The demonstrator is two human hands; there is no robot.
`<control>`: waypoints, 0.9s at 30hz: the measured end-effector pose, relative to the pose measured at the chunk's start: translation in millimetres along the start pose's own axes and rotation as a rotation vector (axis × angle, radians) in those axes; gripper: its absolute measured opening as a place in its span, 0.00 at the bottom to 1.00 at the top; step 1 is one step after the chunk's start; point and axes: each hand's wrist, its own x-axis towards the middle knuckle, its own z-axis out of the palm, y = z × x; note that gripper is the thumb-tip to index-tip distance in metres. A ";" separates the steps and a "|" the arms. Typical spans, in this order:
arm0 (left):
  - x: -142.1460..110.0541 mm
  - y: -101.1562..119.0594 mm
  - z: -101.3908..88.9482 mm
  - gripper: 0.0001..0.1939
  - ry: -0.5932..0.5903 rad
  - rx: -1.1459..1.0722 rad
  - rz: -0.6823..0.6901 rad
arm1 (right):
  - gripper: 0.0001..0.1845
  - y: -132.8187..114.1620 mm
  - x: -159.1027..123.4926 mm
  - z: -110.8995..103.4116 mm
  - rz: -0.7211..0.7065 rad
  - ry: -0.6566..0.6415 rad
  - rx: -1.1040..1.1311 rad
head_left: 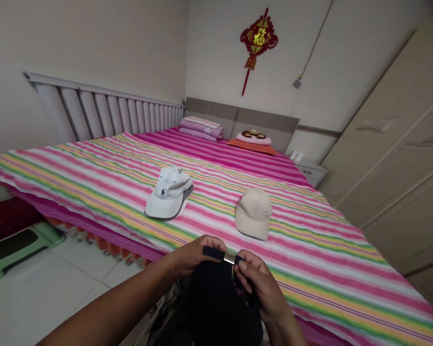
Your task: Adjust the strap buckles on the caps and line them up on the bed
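Both my hands hold a dark navy cap [220,302] low in front of me, at the near edge of the striped bed [310,240]. My left hand [193,254] pinches the cap's back strap [213,253] on one side. My right hand [254,281] grips the other side, and a small metal buckle [229,258] shows between the two hands. Two more caps lie on the bed beyond: a white cap [169,193] with a small dark logo to the left, and a beige cap [254,213] to the right.
Folded pink bedding [201,129] and a pillow [253,139] lie by the headboard. A cream wardrobe [400,158] lines the right side, with a nightstand [310,170] beside the bed. A green stool [14,242] stands on the tiled floor at left. A red knot ornament [258,41] hangs on the wall.
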 end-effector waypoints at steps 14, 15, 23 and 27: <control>0.8 -6.3 -5.6 0.13 0.085 -0.321 0.202 | 0.09 -3.7 4.2 -9.1 -0.175 0.212 0.417; 0.1 -5.0 -7.5 0.13 0.104 -0.322 0.206 | 0.09 -6.2 4.6 -12.2 -0.183 0.256 0.434; -11.6 4.9 -20.9 0.12 0.220 -0.306 0.213 | 0.14 -0.5 -2.5 -17.6 0.068 0.031 0.092; -18.1 9.7 -35.2 0.11 0.211 -0.345 0.247 | 0.13 10.9 -1.6 -8.0 0.196 -0.091 0.166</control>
